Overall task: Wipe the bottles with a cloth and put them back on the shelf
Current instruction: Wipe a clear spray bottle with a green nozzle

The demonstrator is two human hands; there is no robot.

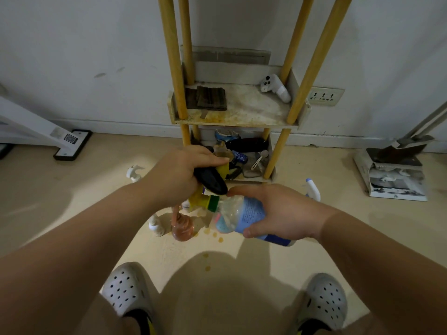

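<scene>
My right hand grips a clear plastic bottle with a blue label and a green cap, held on its side above the floor. My left hand is closed on a black and yellow cloth, bunched just above the bottle's cap end. The shelf with yellow posts stands straight ahead against the wall. Its middle board is stained and carries a folded dark cloth and a white controller.
On the floor under my hands stand a pink bottle, a small white bottle, a white spray head and a blue-white spray bottle. The bottom shelf holds clutter. Spill drops mark the floor. A dustpan sits at right.
</scene>
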